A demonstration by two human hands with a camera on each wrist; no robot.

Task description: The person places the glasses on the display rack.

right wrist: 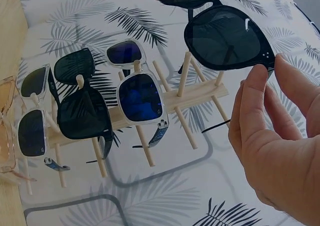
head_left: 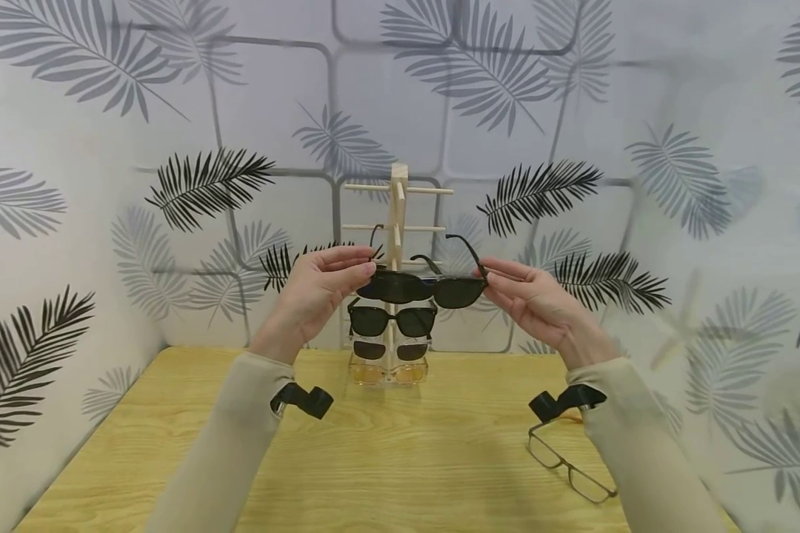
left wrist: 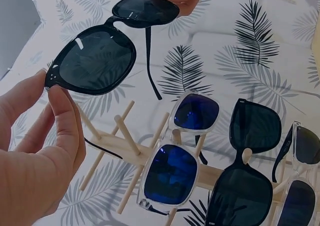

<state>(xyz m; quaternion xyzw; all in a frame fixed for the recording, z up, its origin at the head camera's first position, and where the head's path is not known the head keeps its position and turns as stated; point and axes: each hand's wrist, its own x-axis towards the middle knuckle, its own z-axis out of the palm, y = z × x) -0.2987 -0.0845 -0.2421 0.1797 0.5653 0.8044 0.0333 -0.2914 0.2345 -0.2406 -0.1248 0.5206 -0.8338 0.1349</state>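
Observation:
My two hands hold black-framed sunglasses [head_left: 460, 293] with dark lenses in front of a wooden eyewear stand [head_left: 398, 211]. The left hand [head_left: 316, 289] pinches one front corner between thumb and fingers; the right hand [head_left: 540, 305] pinches the other. Both temples are unfolded and point toward the stand. Clear-framed sunglasses with blue lenses [left wrist: 171, 174] sit on the stand just below; in the head view the held pair mostly covers them. Under those hang black sunglasses [head_left: 413, 321], a clear-framed dark pair [head_left: 411, 351] and an orange-tinted pair [head_left: 410, 373].
Thin-framed eyeglasses [head_left: 570, 468] lie on the yellow wood-grain table [head_left: 387, 451] at the right, near the right forearm. Bare dowels [head_left: 427, 191] stick out of the stand's upper part. A leaf-patterned backdrop [head_left: 273, 111] stands close behind it.

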